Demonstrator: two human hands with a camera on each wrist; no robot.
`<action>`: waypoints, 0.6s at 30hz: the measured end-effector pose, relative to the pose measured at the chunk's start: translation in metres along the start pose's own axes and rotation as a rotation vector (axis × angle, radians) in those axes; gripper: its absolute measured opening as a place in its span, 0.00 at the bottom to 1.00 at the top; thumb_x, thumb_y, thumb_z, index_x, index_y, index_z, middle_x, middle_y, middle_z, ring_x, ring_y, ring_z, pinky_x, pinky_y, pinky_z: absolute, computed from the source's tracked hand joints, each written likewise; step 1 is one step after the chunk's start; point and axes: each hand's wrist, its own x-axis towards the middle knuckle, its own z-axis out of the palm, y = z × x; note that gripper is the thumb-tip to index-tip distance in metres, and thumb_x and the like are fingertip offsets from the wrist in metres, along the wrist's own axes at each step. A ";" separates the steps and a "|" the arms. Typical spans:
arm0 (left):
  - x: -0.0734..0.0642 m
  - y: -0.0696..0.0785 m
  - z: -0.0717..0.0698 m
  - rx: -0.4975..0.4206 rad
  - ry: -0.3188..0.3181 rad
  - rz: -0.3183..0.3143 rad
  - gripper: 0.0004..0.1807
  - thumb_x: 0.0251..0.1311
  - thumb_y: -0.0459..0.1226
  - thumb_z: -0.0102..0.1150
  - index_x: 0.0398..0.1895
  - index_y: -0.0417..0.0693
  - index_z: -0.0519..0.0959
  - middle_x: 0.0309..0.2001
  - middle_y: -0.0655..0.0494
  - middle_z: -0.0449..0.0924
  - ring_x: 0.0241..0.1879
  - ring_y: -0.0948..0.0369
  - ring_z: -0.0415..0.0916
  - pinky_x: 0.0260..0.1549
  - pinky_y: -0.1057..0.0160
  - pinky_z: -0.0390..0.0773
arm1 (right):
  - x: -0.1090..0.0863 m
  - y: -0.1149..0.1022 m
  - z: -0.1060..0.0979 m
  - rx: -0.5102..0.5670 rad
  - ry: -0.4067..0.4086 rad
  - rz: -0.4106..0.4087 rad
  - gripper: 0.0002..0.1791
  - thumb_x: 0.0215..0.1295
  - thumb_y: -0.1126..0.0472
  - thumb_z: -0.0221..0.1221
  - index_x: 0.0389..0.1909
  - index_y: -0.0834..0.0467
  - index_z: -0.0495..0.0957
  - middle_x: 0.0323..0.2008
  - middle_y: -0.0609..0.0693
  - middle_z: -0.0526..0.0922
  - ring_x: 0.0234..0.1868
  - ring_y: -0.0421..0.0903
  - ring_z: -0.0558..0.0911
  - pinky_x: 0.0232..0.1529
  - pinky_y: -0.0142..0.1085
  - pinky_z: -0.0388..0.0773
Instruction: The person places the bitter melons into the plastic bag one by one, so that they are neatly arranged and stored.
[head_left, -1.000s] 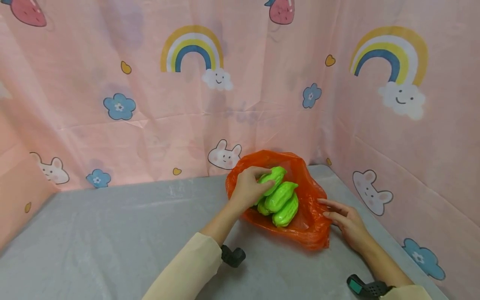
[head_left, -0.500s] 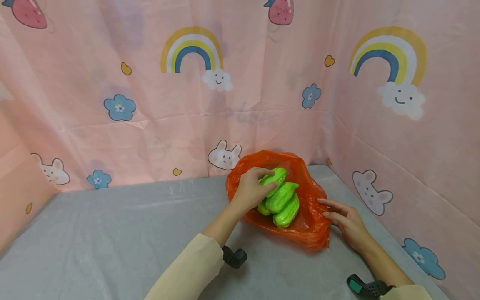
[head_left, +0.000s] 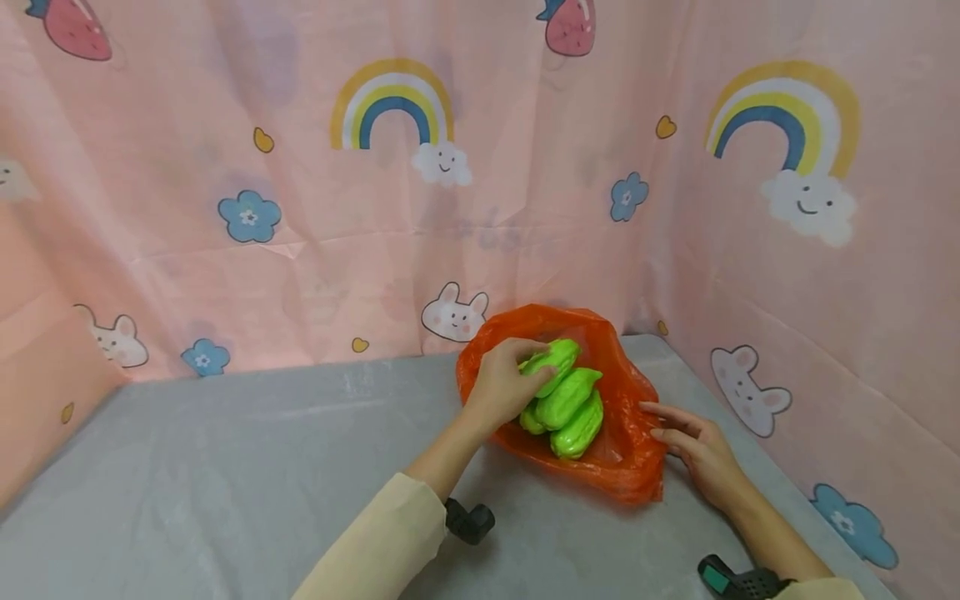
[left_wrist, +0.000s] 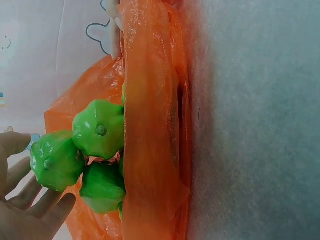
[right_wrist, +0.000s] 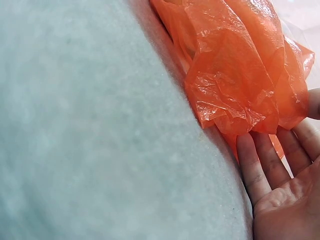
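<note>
A crumpled orange plastic bag (head_left: 630,467) lies open on the grey table, with several bright green, ribbed bitter melons (head_left: 575,427) piled inside. My left hand (head_left: 504,385) reaches over the bag's left side and holds the top bitter melon (head_left: 566,354). The left wrist view shows this melon's stem end (left_wrist: 48,164) between the thumb and the fingers (left_wrist: 46,200). The bag's near wall hides part of the pile there. At the bag's right rim, my right hand (head_left: 701,450) holds the plastic edge. The fingers (right_wrist: 270,160) partly disappear behind the orange film in the right wrist view.
The grey table (head_left: 247,475) extends left and in front of the bag. Pink printed cloth (head_left: 517,167) hangs at the back and along both sides, close behind the bag. Both wrists wear black devices, such as the right wrist device (head_left: 738,579).
My left hand has shifted slightly right together with the top melon. The head view has also moved a little. My right hand stays at the bag's rim.
</note>
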 end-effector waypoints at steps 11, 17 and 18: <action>-0.013 -0.007 -0.017 -0.073 0.065 -0.009 0.16 0.67 0.40 0.62 0.56 0.48 0.84 0.56 0.53 0.84 0.58 0.54 0.80 0.55 0.55 0.82 | 0.002 0.000 0.001 -0.001 0.006 0.011 0.19 0.73 0.69 0.53 0.61 0.60 0.79 0.49 0.32 0.85 0.48 0.30 0.83 0.45 0.26 0.83; -0.022 -0.016 -0.027 -0.095 0.074 -0.011 0.15 0.67 0.39 0.61 0.54 0.46 0.84 0.55 0.52 0.84 0.58 0.53 0.79 0.57 0.53 0.81 | 0.001 0.000 0.000 -0.019 0.014 0.024 0.19 0.73 0.68 0.53 0.61 0.60 0.79 0.49 0.31 0.85 0.48 0.30 0.83 0.45 0.25 0.82; -0.023 -0.018 -0.028 -0.091 0.077 -0.013 0.15 0.67 0.39 0.61 0.54 0.46 0.84 0.55 0.51 0.84 0.57 0.53 0.79 0.57 0.52 0.81 | 0.001 0.000 -0.001 -0.021 0.013 0.027 0.19 0.73 0.68 0.53 0.62 0.60 0.79 0.49 0.31 0.85 0.48 0.29 0.83 0.45 0.25 0.82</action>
